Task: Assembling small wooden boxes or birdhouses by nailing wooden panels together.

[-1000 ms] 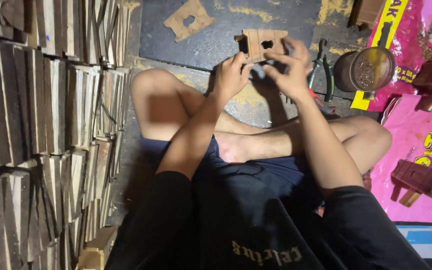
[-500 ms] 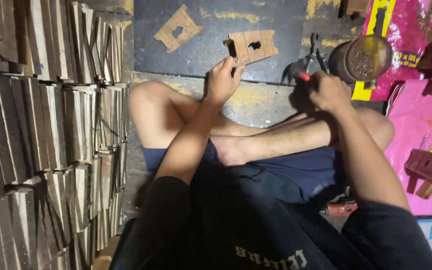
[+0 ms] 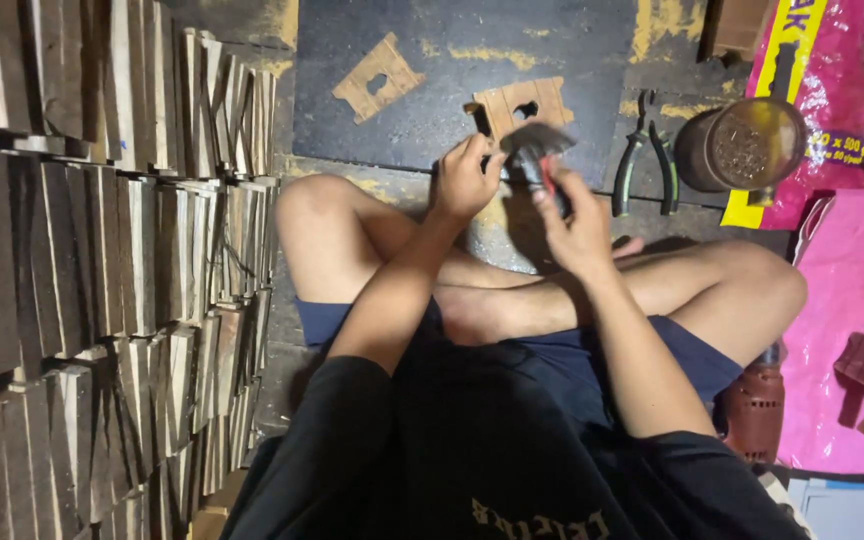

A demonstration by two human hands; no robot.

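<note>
I sit cross-legged on the floor. My left hand [image 3: 465, 180] pinches the lower left corner of a flat wooden piece with cut-out holes [image 3: 524, 103], which lies on a dark mat [image 3: 452, 120]. My right hand [image 3: 578, 215] grips a small hammer with a red handle [image 3: 542, 150]. Its dark, blurred head hovers just below the wooden piece, next to my left fingers. What lies under the hammer head is hidden.
Tall stacks of wooden slats [image 3: 102, 260] fill the left side. A second cut-out wooden piece [image 3: 377, 78] lies on the mat. Pliers [image 3: 642, 155], a round tin of small metal bits [image 3: 742, 145], pink plastic bags [image 3: 842, 300] and a reddish drill [image 3: 752, 410] are at the right.
My right hand left the wooden piece, reached right to a red-handled tool, and has come back holding the hammer. My left hand stayed at the piece.
</note>
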